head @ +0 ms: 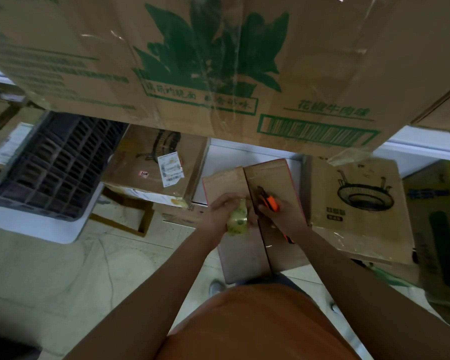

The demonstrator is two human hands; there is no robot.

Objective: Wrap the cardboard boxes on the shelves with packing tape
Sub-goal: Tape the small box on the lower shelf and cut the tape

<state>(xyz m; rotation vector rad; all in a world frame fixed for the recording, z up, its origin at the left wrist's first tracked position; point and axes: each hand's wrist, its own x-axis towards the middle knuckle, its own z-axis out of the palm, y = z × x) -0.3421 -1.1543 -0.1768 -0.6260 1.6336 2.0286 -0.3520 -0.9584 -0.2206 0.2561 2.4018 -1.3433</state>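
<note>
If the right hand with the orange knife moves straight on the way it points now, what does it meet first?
Probably the small cardboard box directly under the right hand: the utility knife points up-left along its top toward the centre seam. Depth is unclear.

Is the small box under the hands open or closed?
Closed: the small box has both top flaps lying flat, meeting along a dark centre seam.

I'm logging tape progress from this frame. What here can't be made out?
Head view only:
- Tape roll: mostly covered by the left hand; its free end is unseen.
- Orange cutter: blade state too small, partly under the right hand.
- Small box: seam hidden by both hands.
</note>
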